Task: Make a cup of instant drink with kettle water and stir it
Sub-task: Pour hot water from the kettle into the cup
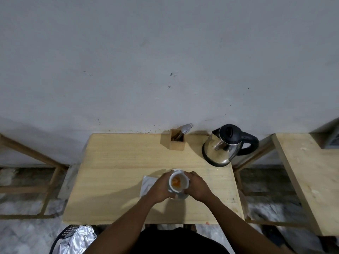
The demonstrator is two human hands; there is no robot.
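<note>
Head view: a white cup (178, 183) sits near the middle of the wooden table (113, 180), cupped between both hands.
Cup: orange powder or granules lie at its bottom; whether there is liquid I cannot tell.
Left hand (161, 186): fingers wrapped around the cup's left side.
Right hand (197, 186): fingers wrapped around its right side.
Kettle (224, 145): steel with black lid and handle, upright at the far right corner.
Holder (177, 139): wooden box with cutlery, left of the kettle.
Napkin (147, 186): white, under the left hand.

A second wooden table (310, 182) is standing to the right; a foil-covered black basket (73, 239) is sitting on the floor below the near-left corner.
</note>
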